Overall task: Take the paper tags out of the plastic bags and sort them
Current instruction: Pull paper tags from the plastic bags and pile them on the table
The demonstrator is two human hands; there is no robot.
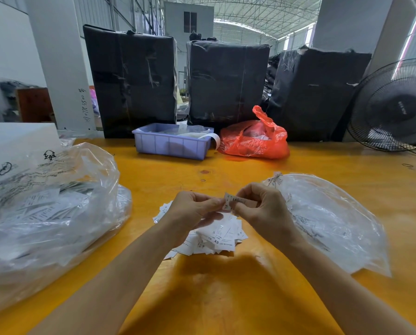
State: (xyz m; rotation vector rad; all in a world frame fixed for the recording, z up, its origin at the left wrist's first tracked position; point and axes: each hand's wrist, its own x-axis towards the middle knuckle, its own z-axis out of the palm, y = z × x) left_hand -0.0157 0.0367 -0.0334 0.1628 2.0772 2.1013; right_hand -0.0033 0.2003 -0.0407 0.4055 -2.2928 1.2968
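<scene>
— Sorting step, by the look of it. Left hand (194, 209) and right hand (257, 209) both curled, pinching one small tag (228, 201) between fingertips, just above centre of the frame, over the loose pile of tags (216, 235) on the yellow table (226, 298).

— Reading the size?

— Probably. Held up as if for a check of the print. "XS" readable on one tag at the near edge of the pile, nothing certain on the held one.

— Next move?

— Likely a drop onto the right heap, once the size is read. Calls for a clean release from one hand and a light touch, paper that thin being apt to slide or stick to a neighbour. No separate sorted heaps visible yet, only the single pile under the hands.

— And the bags?

— Large clear bag (47, 209) at left of the frame, still bulging with tags. Flatter clear bag (332, 221) at right, close to the right wrist, mostly empty as far as can be told, a few printed scraps inside.

— Anything hard to make out?

— Plenty. Middle of the pile covered by both hands. Held tag half hidden behind the fingers, possibly more than one sheet pinched together, impossible to say. Left bag cut off by the frame edge. Contents of the blue tray (170, 145) and the red bag (255, 139) at upper centre unclear. Fan (395, 107) cropped at the right edge.
</scene>
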